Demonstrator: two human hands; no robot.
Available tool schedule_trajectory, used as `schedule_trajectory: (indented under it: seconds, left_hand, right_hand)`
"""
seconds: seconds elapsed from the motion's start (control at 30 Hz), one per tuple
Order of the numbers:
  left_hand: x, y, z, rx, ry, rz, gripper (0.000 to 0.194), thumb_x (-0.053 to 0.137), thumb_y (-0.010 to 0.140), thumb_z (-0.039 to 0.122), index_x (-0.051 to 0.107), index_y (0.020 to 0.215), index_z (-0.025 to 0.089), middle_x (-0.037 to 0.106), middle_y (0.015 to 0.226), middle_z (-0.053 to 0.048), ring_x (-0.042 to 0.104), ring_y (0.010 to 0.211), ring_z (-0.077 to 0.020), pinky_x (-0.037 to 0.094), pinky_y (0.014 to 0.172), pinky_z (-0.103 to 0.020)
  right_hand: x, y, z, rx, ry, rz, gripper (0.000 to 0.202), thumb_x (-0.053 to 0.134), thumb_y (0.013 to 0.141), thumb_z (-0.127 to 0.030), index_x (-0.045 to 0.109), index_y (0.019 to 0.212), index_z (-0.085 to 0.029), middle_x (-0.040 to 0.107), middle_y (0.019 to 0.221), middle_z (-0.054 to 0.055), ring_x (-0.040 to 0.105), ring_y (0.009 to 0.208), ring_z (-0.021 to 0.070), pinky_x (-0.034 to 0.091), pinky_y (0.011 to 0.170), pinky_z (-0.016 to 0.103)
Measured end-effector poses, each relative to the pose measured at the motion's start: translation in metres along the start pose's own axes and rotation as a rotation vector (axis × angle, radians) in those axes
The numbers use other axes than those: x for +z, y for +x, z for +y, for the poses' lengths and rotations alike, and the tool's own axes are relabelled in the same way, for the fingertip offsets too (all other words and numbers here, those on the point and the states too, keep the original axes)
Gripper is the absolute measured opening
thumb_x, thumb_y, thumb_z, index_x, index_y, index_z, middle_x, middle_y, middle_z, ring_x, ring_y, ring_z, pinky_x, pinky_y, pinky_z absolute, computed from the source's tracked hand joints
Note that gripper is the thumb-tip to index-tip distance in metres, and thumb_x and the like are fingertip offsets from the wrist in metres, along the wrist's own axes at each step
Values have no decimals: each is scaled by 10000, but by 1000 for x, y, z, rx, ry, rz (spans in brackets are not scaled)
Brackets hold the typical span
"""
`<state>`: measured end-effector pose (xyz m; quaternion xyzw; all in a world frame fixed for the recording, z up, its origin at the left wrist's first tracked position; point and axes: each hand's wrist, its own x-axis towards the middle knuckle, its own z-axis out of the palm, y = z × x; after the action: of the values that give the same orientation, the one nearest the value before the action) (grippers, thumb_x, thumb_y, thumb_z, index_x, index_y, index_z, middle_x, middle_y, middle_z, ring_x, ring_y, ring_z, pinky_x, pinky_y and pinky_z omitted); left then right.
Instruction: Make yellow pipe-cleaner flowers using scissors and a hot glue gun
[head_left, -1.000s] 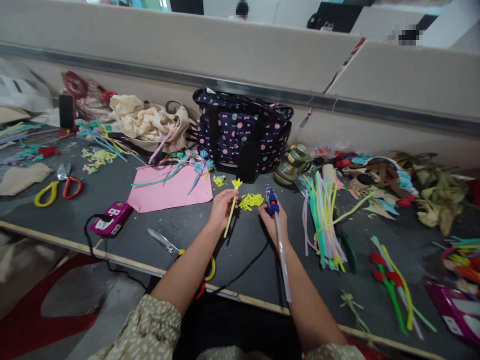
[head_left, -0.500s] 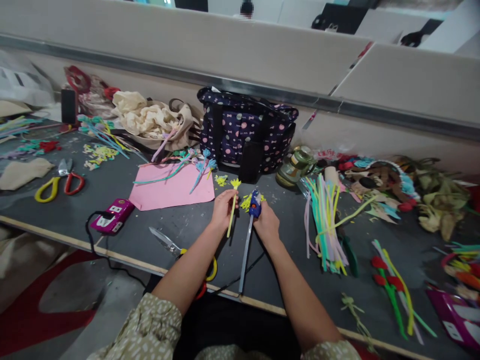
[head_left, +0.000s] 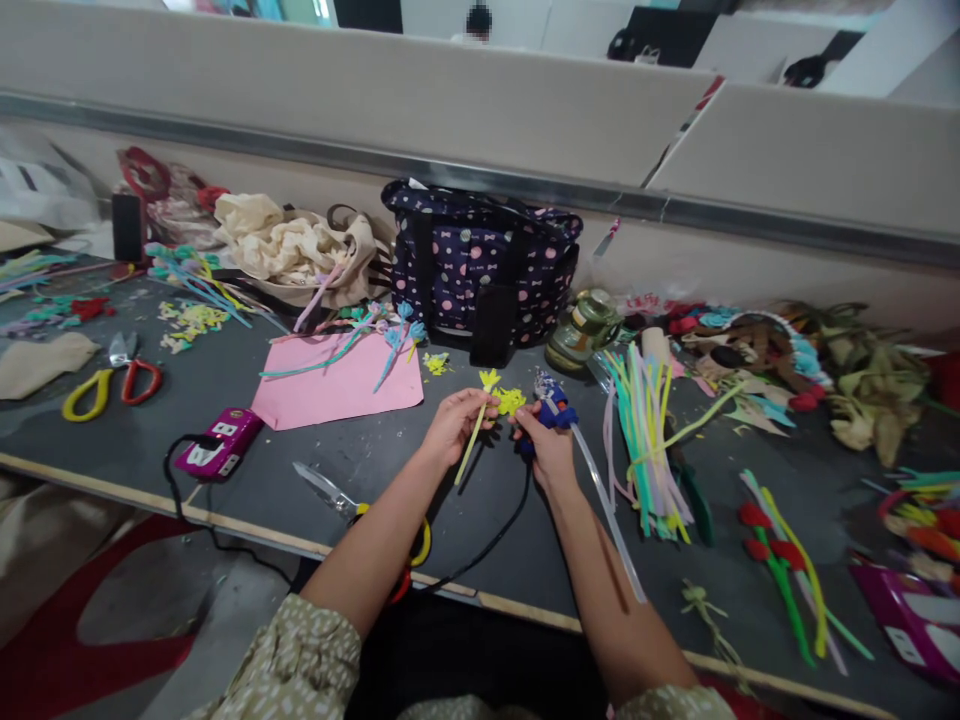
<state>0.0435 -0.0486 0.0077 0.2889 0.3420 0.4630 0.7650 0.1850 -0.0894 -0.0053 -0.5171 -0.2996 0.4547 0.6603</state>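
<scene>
My left hand (head_left: pixel 452 428) pinches a yellow pipe-cleaner flower (head_left: pixel 489 380), its stem slanting down toward me. In my right hand (head_left: pixel 546 445) is a blue hot glue gun (head_left: pixel 555 408), with a long clear glue stick (head_left: pixel 609 515) jutting out of its back toward my forearm. The gun's tip points away from me, up and left. The right fingertips are close to the left hand, near a pile of yellow petal pieces (head_left: pixel 509 401) on the dark table. A smaller yellow heap (head_left: pixel 436 363) lies farther back.
Scissors (head_left: pixel 330 490) lie by my left forearm, partly hidden. A pink sheet (head_left: pixel 341 385) holds finished flowers. A purple power strip (head_left: pixel 220 443) is at left. Behind stand a patterned bag (head_left: pixel 457 265), a phone (head_left: pixel 493 325) and a green jar (head_left: pixel 581 335). Pipe cleaners (head_left: pixel 641 440) lie at right.
The glue gun has turned, so its glue stick now slants to the lower right. My right fingers have come closer to the left hand, and the flower has shifted slightly right.
</scene>
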Motion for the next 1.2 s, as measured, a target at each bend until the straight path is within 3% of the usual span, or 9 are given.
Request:
schedule_trajectory:
  seconds: [0.17,0.37,0.53,0.8,1.2]
  left_hand:
    - [5,-2,1,-101,10,-95,200,739,695,235,602,773,112,703,958,-122,687,726,-157,530,549,-194]
    - [5,-3,1,-108,21,-94,168,725,712,202,601,769,104,711,929,-130,697,762,-173,543,599,-201]
    - [1,0,1,-94,9,-60,153,721,712,179,605,766,97,709,964,-146,693,856,-192,557,699,-232]
    - [2,0,5,-89,5,-63,126,704,721,164,605,764,97,708,961,-144,691,863,-190,563,701,-237]
    - [10,-6,6,-119,117,-41,150,726,697,172,608,751,98,722,854,-137,701,821,-208,564,675,-244]
  right_hand:
    - [2,-2,1,-18,90,9,322,784,589,-286,536,775,-197,601,710,-38,602,597,115,473,472,211]
    - [3,-5,1,-6,64,-3,287,782,593,-289,564,752,-191,618,707,-30,600,603,115,495,515,225]
    - [2,-2,1,-36,0,13,284,760,611,-338,570,763,-192,622,714,-16,637,676,154,507,535,240]
    - [-10,5,14,-149,-263,94,306,712,661,-418,594,805,-174,635,745,19,581,573,137,455,445,237]
    - [-9,0,4,-285,-258,-29,225,695,714,-359,595,834,-198,652,803,24,607,693,155,503,693,309]
